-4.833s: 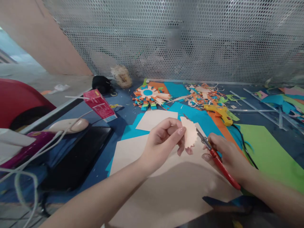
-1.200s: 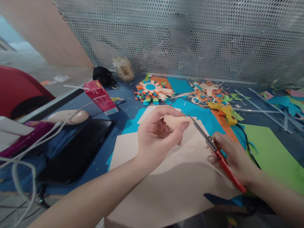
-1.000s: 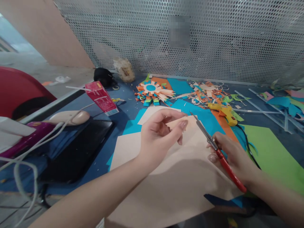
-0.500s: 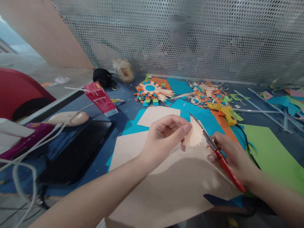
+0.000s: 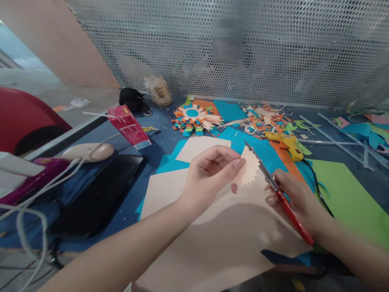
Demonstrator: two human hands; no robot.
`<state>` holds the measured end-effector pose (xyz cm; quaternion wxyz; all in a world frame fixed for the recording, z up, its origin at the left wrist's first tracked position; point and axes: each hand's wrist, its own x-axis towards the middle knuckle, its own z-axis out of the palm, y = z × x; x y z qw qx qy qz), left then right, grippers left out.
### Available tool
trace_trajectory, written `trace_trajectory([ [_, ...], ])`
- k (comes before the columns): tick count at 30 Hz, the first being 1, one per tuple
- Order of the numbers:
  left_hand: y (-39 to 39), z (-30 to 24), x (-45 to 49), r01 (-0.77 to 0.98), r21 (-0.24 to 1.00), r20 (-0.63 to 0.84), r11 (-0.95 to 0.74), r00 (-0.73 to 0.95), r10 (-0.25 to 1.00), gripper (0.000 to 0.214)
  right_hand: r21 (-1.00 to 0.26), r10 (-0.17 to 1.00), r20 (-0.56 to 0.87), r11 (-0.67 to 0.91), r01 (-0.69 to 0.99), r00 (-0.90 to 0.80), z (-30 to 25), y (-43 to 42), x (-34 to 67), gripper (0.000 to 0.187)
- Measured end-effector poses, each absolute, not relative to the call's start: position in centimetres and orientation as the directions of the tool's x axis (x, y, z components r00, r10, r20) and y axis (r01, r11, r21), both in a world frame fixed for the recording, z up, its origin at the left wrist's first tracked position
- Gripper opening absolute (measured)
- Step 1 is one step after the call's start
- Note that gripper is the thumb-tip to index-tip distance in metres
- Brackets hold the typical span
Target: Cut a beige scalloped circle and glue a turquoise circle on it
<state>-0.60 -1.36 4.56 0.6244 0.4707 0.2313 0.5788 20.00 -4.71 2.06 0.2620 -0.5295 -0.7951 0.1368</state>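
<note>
My left hand (image 5: 209,178) pinches a small peach paper piece (image 5: 249,170) with a zigzag edge, held upright above a large peach sheet (image 5: 212,239). To its right, my right hand (image 5: 296,200) grips red-handled scissors (image 5: 281,198). Their blades point up and left and lie against the right edge of the small piece. A finished paper rosette (image 5: 194,118) in orange, blue and cream lies farther back on the blue table (image 5: 158,134).
A yellow glue gun (image 5: 285,142) with a black cord lies at the back right beside a pile of paper scraps (image 5: 261,117). Green (image 5: 346,198), teal and orange sheets spread around. A red drink carton (image 5: 129,125), a dark tablet (image 5: 100,194) and cables sit left. Perforated metal screen behind.
My left hand turned the small paper piece from edge-on to face the camera, showing its zigzag edge. The scissor blades stayed against it while cutting along the edge.
</note>
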Motion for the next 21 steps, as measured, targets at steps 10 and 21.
trace_trajectory([
  [10,-1.05,5.11,-0.85,-0.510,0.827,0.305,-0.236,0.055,0.951,0.001,-0.513,0.906,0.264,0.423,0.747,-0.332,1.99,-4.76,20.12,0.017],
  [21,-1.11,4.83,-1.18,-0.406,0.835,0.392,-0.370,-0.031,0.919,0.011,-0.520,0.917,0.218,0.400,0.755,-0.335,2.54,-4.86,19.91,0.026],
])
